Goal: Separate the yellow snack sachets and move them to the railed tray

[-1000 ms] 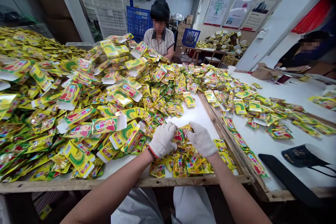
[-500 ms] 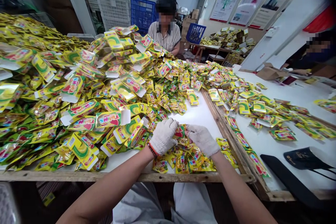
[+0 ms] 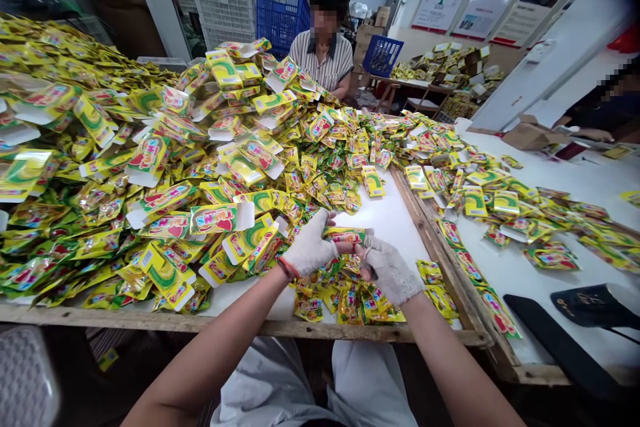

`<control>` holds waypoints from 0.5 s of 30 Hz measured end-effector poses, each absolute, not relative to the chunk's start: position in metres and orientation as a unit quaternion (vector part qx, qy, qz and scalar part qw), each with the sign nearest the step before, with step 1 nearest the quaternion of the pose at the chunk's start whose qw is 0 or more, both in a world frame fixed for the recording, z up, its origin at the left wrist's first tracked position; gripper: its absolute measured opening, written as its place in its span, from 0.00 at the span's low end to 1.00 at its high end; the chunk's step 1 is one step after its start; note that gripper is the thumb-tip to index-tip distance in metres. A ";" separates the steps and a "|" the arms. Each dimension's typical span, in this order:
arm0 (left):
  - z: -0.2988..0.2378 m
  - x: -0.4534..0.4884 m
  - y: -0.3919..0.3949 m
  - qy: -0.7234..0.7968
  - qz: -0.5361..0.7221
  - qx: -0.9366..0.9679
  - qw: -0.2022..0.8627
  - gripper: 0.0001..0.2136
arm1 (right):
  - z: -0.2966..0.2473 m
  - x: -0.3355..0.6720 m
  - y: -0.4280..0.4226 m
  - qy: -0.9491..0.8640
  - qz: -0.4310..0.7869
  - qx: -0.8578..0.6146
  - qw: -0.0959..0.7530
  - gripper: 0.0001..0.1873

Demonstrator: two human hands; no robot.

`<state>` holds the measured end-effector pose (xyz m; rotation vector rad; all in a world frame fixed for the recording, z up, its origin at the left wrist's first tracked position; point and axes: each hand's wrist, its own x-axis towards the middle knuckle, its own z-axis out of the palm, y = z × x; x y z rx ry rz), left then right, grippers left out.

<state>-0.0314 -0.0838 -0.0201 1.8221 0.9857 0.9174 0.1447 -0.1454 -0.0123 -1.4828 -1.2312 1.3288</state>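
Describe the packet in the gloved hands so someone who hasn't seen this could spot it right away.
On the white table with the huge heap of yellow packets, look to the near edge, where two white-gloved hands meet above a small pile. The packet lies level between them, left hand pinching one end, right hand at the other: the only one lifted off the table.

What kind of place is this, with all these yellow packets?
Probably a packing workshop: yellow packets heaped on a table, flat cartons among them, crates behind, and another person opposite.
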 end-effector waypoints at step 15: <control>-0.029 -0.043 -0.067 0.481 0.312 0.758 0.311 0.09 | 0.007 0.218 -0.102 -0.421 0.255 -0.600 0.630 0.23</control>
